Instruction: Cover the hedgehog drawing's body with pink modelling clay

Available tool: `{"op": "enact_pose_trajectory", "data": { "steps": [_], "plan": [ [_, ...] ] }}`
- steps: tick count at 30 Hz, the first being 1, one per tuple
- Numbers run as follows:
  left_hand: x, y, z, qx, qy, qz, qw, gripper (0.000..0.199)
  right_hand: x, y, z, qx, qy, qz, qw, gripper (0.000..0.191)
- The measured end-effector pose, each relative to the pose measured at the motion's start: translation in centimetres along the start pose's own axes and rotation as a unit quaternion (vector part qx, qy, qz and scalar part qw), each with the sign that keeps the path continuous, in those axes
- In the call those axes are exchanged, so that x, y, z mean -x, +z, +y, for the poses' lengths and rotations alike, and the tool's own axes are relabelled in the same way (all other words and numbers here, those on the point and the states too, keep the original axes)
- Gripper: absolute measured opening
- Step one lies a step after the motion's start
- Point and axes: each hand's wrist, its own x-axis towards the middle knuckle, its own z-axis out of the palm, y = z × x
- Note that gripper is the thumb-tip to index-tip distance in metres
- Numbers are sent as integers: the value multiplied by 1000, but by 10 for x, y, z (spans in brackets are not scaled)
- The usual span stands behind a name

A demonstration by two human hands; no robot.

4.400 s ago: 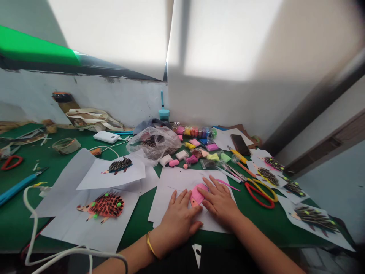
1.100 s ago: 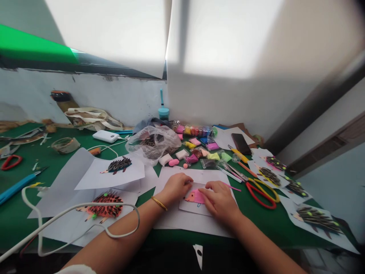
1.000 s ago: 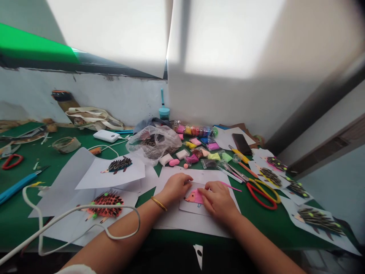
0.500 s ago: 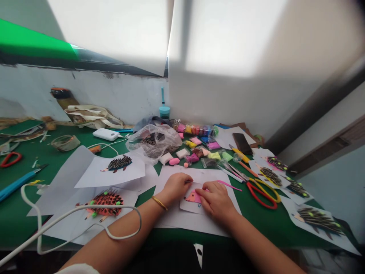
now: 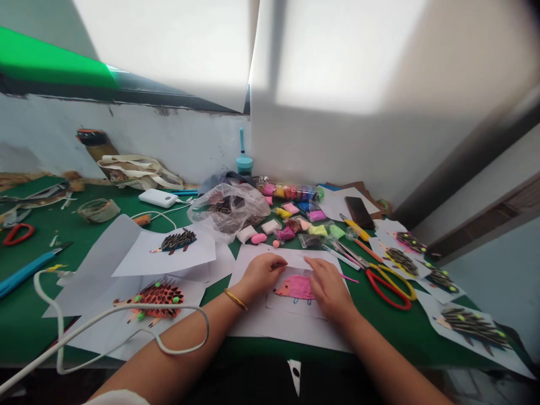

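A small white card (image 5: 278, 305) bears a pink clay hedgehog (image 5: 297, 287) with a paler face and blue-outlined legs. It lies on a larger white sheet (image 5: 257, 326). My left hand (image 5: 264, 275) rests at the card's upper left, fingers curled together; what they hold, if anything, is hidden. On the card's right side lies my right hand (image 5: 331, 287), open, fingers stretched out and covering the hedgehog's rear end. A thin pink tool (image 5: 350, 278) shows partly behind the right hand.
Red-and-yellow scissors (image 5: 386, 287) lie at right, near finished hedgehog pictures (image 5: 472, 326). Bagged clay (image 5: 317, 230) and a plastic bag of dark seeds (image 5: 230, 208) sit behind. A white cable (image 5: 139, 306) crosses above my left forearm. A phone (image 5: 358, 211) lies at back right.
My right hand has shifted right off the hedgehog's face and body, and its fingers have straightened. More of the pink body now shows. My left hand stays almost where it was.
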Motion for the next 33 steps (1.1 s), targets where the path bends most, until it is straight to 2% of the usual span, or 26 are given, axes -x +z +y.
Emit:
{"op": "enact_pose_trajectory", "data": {
  "steps": [2,5,7,11,16,19,21,23,26,27,29,33],
  "plan": [
    [0,1,-2,36,7,21,999,15,-5,-1,9,-39,35,1,999,45],
    [0,3,-3,74,9,39,996,14,-11,-5,15,-96,77,-58,991,38],
    [0,3,-3,93,4,41,995,13,-16,-9,14,-124,99,-90,983,34],
    [-1,1,-3,131,-26,32,990,15,-22,-19,7,-159,124,-117,972,30],
    [-3,-2,-3,180,-66,19,981,25,-30,-31,-1,-152,81,-137,976,26],
    [-5,-7,2,183,-48,12,982,20,-35,-35,-8,-119,23,-162,979,25],
    [-7,-14,7,142,-22,7,990,18,-39,-35,-14,-100,-5,-171,980,25],
    [-8,-21,10,117,-12,-23,993,21,-44,-33,-19,-92,-17,-169,981,25],
    [-9,-26,10,117,-21,-126,985,24,-50,-30,-22,-99,-16,-169,981,24],
    [-9,-26,8,115,-27,-153,981,24,-51,-28,-22,-110,-10,-169,979,24],
    [-9,-23,5,104,-41,-171,979,26,-51,-26,-20,-143,21,-163,976,22],
    [-8,-14,0,117,-85,-142,979,30,-42,-19,-11,-241,137,-103,955,28]
  ]
}}
